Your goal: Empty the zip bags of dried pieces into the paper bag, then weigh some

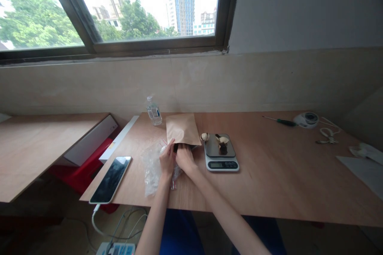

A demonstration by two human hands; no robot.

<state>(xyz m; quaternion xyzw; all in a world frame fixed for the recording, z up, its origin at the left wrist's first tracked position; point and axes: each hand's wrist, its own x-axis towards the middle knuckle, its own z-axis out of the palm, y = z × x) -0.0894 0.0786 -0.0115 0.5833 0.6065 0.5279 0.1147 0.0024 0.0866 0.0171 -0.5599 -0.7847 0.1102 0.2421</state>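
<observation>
A brown paper bag [182, 127] lies on the table with its mouth facing me. My left hand [166, 159] is closed on the near left edge of that mouth. My right hand [184, 158] reaches into the opening, where the bag hides its fingers. Under and beside my left hand spreads a crumpled clear plastic bag [152, 167]. To the right of my hands stands a white kitchen scale [211, 150] with a metal plate. Several pale and dark pieces that look like dried mushrooms [223, 140] rest on the plate, one at its left corner.
A clear water bottle [154, 112] stands behind the plastic. On the left lies a phone [110, 179] with a cable hanging over the table edge. Farther right are a screwdriver [285, 122], a white round device [306, 119], a coiled cable [328, 134] and paper [359, 171].
</observation>
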